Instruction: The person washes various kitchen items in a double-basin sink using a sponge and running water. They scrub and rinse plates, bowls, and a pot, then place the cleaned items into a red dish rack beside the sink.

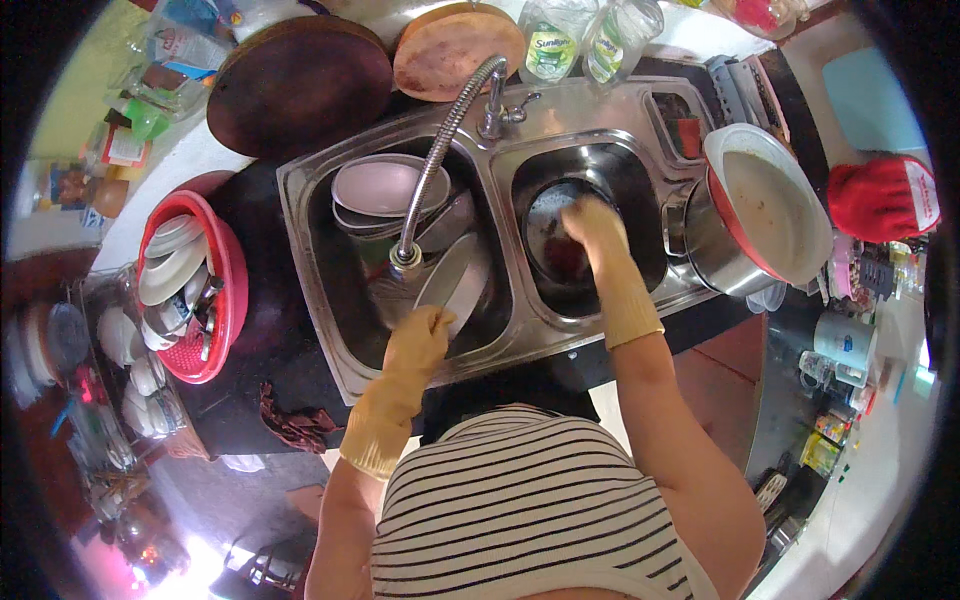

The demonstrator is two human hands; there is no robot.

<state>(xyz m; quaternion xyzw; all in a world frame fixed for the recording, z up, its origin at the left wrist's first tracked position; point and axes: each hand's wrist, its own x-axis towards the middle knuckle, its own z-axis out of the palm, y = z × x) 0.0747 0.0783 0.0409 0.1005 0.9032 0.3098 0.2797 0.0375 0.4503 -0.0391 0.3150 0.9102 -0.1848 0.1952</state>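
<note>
Slanting lengthwise away and rightward from the left hand (420, 335) grasping its near end, a pale dish (466, 285) lies apart from the right hand (594, 222), whose grip cannot be told

Left gloved hand (418, 342) gripping grey dish (466, 282); right gloved hand (596, 225) inside dark pan (546, 222) in sink (575, 116).

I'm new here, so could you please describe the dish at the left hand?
Find the steel double sink and look into its left basin. In its near right part, a pale grey dish lies tilted. Unlike the pale bowl behind it, it is held by the gloved left hand.
</note>
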